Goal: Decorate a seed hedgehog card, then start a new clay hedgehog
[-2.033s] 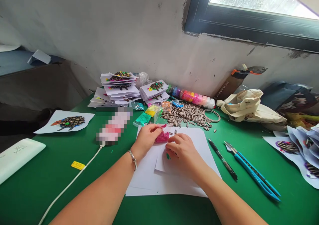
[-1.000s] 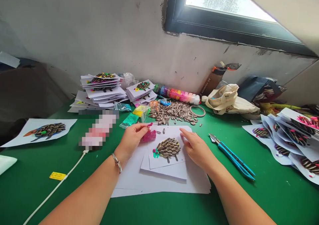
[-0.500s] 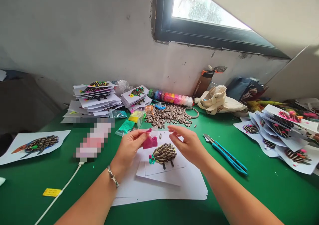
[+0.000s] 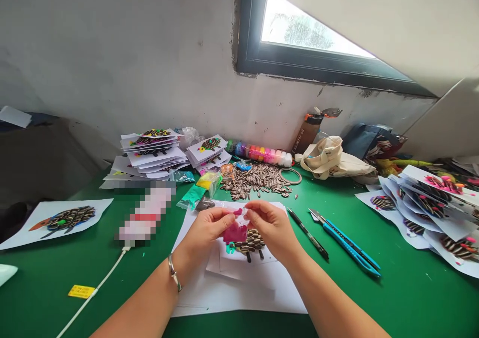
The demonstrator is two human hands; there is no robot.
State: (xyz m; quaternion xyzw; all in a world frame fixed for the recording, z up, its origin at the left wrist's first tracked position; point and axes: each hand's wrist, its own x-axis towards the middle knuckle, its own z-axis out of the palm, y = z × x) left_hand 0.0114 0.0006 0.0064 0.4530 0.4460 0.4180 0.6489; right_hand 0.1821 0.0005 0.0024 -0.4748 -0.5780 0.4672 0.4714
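Above the white paper (image 4: 239, 298), my left hand (image 4: 211, 225) pinches a small clear bag of magenta clay (image 4: 235, 232). My right hand (image 4: 267, 223) is closed on the bag's clear upper edge, its fingertips near the left ones. A bit of magenta shows between the two hands. Partly hidden beneath them is a hedgehog picture (image 4: 255, 240) of striped seeds with dark legs and a green clay face.
A black pen (image 4: 309, 234) and a blue cutter (image 4: 346, 243) lie to the right. Behind are seeds (image 4: 258, 178), clay bags (image 4: 193, 194) and a tape ring (image 4: 290, 176). Stacked pictures stand left (image 4: 153, 153) and right (image 4: 430, 203). A white cable (image 4: 93, 290) runs at left.
My right hand has moved left and down onto the bag, its fingers closing. The bag now covers part of the hedgehog. The pen has come into sight, and the view has tilted slightly.
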